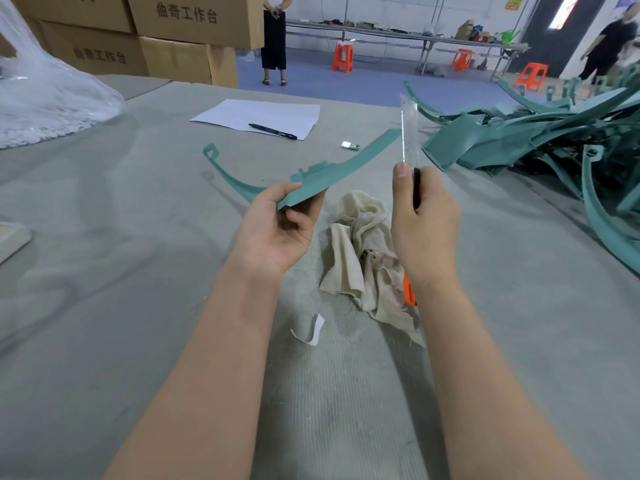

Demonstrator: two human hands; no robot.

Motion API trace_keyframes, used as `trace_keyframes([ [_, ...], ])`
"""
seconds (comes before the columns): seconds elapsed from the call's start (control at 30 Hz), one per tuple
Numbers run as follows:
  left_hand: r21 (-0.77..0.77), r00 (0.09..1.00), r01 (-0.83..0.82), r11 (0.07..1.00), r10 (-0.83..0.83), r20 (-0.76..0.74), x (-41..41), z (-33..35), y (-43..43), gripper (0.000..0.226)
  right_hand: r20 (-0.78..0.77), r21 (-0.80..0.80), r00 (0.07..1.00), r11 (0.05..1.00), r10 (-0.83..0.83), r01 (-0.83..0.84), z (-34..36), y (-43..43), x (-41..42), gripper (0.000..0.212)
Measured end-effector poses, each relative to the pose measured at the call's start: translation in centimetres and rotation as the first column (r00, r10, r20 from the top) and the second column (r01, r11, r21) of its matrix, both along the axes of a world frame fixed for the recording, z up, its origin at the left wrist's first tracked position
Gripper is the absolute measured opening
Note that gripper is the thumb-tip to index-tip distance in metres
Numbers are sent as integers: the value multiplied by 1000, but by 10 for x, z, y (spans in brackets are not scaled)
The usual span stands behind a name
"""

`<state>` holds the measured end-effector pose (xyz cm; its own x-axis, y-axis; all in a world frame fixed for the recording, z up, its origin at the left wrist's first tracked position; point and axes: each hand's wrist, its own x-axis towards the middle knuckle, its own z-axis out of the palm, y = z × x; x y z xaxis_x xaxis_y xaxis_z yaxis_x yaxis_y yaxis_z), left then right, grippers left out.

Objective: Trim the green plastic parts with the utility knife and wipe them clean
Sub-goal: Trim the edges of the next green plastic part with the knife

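My left hand [277, 226] grips the near end of a long curved green plastic part [332, 171], held above the grey table [121, 271], its far tip pointing right. My right hand [422, 220] holds the utility knife [408, 133] upright, thumb along its side, with the long blade extended upward just beside the part's far tip. The knife's orange handle end shows under my wrist. A crumpled beige cloth [363, 247] lies on the table between my hands. A pile of green plastic parts [554, 140] sits at the right.
A white paper sheet [263, 112] with a black pen [273, 130] lies farther back, with a small metal piece [350, 145] near it. A white paper scrap [311, 330] lies close to me. Cardboard boxes [156, 39], a plastic bag [41, 88] and two standing people are beyond.
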<state>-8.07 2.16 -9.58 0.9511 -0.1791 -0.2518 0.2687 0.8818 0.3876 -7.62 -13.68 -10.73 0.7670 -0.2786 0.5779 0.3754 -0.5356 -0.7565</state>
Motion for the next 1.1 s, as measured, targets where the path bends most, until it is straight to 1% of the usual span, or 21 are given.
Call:
trace_keyframes([
  [0.1, 7, 1000, -6, 1000, 6, -6, 0, 0, 2, 14, -1, 25, 1000, 999, 21, -21, 0, -2, -1, 38],
  [0.2, 29, 1000, -21, 999, 21, -15, 0, 0, 3, 14, 7, 47, 1000, 999, 23, -24, 1, -4, -1, 42],
  [0.33, 49, 999, -17, 999, 18, -28, 1, -1, 2, 13, -15, 19, 999, 999, 32, -32, 0, -3, -2, 37],
  [0.43, 45, 999, -17, 999, 19, -40, 1, -1, 1, 14, -29, -12, 999, 999, 42, -43, 0, 0, -2, 38],
  [0.63, 12, 999, -26, 1000, 26, -40, 2, -2, 1, 15, -28, -108, 990, 984, 137, -139, -4, 17, -9, 38],
  [0.7, -15, 998, -35, 999, 35, -43, 3, -3, 2, 16, -32, -161, 985, 972, 169, -172, -5, 25, -11, 38],
  [0.8, -76, 994, -73, 994, 67, -81, 4, -3, 2, 18, -42, -266, 972, 936, 230, -232, -7, 35, -16, 39],
  [0.9, -63, 986, -135, 989, 128, -106, 10, -5, 4, 15, -31, -346, 953, 892, 300, -292, -8, 42, -20, 40],
  [1.0, -52, 988, -131, 990, 126, -88, 10, -5, 4, 17, -14, -339, 942, 884, 336, -321, -6, 42, -22, 37],
  [1.1, -84, 993, -103, 991, 98, -62, 6, -3, 6, 20, 5, -226, 967, 942, 255, -248, -4, 35, -19, 34],
])
